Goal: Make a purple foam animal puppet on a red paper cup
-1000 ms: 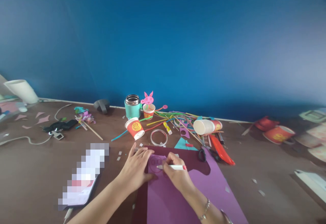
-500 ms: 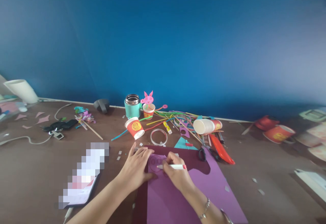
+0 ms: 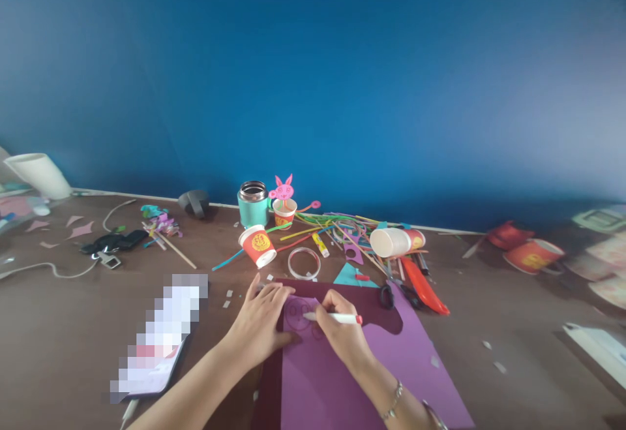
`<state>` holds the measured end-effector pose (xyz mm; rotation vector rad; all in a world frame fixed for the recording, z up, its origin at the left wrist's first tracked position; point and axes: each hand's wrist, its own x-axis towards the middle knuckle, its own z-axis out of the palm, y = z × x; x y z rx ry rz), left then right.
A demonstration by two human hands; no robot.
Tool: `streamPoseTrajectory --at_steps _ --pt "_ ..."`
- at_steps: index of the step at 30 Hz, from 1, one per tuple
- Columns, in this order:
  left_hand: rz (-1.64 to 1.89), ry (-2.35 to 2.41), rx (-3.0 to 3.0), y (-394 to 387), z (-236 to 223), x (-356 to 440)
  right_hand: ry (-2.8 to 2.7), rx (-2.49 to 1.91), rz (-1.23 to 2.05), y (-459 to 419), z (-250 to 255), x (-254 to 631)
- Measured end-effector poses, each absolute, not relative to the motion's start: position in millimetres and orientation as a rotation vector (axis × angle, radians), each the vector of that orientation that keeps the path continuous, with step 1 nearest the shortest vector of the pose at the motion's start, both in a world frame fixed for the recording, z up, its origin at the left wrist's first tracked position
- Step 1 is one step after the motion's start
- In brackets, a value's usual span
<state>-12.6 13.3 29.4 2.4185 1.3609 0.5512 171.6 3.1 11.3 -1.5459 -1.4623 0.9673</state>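
Observation:
A white marker with a red end is pinched in my right hand, its tip on a purple sheet. Under the tip is a drawn round face with small circles for eyes. My left hand lies flat with spread fingers across the sheet's upper left edge, touching it. Beneath the purple sheet lies a dark maroon sheet, showing at its left and top. Black-handled scissors rest by the sheets' upper right.
Left of my arm lies a phone with a blurred screen. Behind the sheets are a paper cup, a tape roll, a teal flask, a pink rabbit-face cutout, several pipe cleaners and stacked cups.
The marker has shifted slightly to the right with my right hand, its tip still on the drawn face. My left hand stays in place on the sheet.

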Motion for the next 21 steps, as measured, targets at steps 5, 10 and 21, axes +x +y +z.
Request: streamPoseTrajectory --at_steps 5,10,21 --pt "0.549 1.355 2.404 13.6 30.3 -12.1 -1.518 -1.54 0.917 2.5 10.4 171.9" --pt "0.573 1.348 2.398 13.5 28.1 -12.2 -1.559 -1.533 0.935 2.0 13.3 170.5" --pt "0.565 1.347 2.416 13.1 27.9 -12.8 -1.579 -1.584 0.865 2.8 11.5 171.0"
